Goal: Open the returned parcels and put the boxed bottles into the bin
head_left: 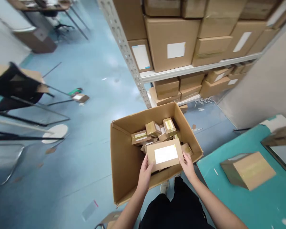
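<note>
Between my two hands is a flat cardboard box (pixel 151 155) with a white label (pixel 166 154) on its upper face. My left hand (pixel 146 170) grips its left end, and my right hand (pixel 187 164) grips the right end; the fingers underneath are hidden. The held box is over a large open carton (pixel 124 171). Inside that carton lie several small taped boxes, among them a box with a pale label (pixel 169 125), a tilted box (pixel 153 128) and a long low box (pixel 140 137).
A metal shelf rack (pixel 166 74) stacked with cardboard boxes stands ahead. On the right, a teal-topped table (pixel 219 203) bears a taped box (pixel 255 170). A black chair (pixel 16 82) is at left. Small boxes (pixel 81 97) and scraps lie on the blue floor (pixel 85 165).
</note>
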